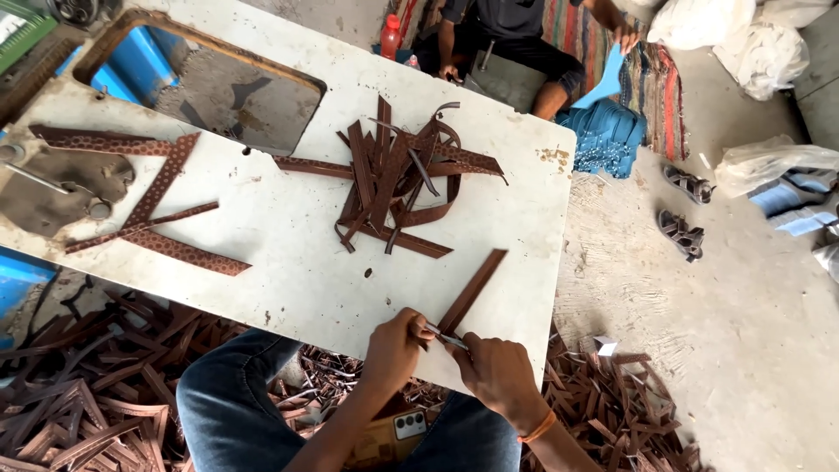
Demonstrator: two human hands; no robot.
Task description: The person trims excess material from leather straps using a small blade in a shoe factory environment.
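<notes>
Brown strap (pixel 472 293) held at near table edge, lower end pinched by left hand (pixel 395 348); small metal tool (pixel 444 336) gripped in right hand (pixel 500 374) and pressed to same end. Hands close together. Heap of straps (pixel 402 179) seen mid-table (pixel 288 253), judged still unworked. Cut scraps (pixel 96 393) strewn over floor, suggesting much already done.

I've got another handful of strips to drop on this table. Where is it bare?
Bare white tabletop lies between the patterned strips and the brown strip pile, running toward the hands. The corner right of the pile is free too. The near edge is crowded by the left hand and right hand.
</notes>
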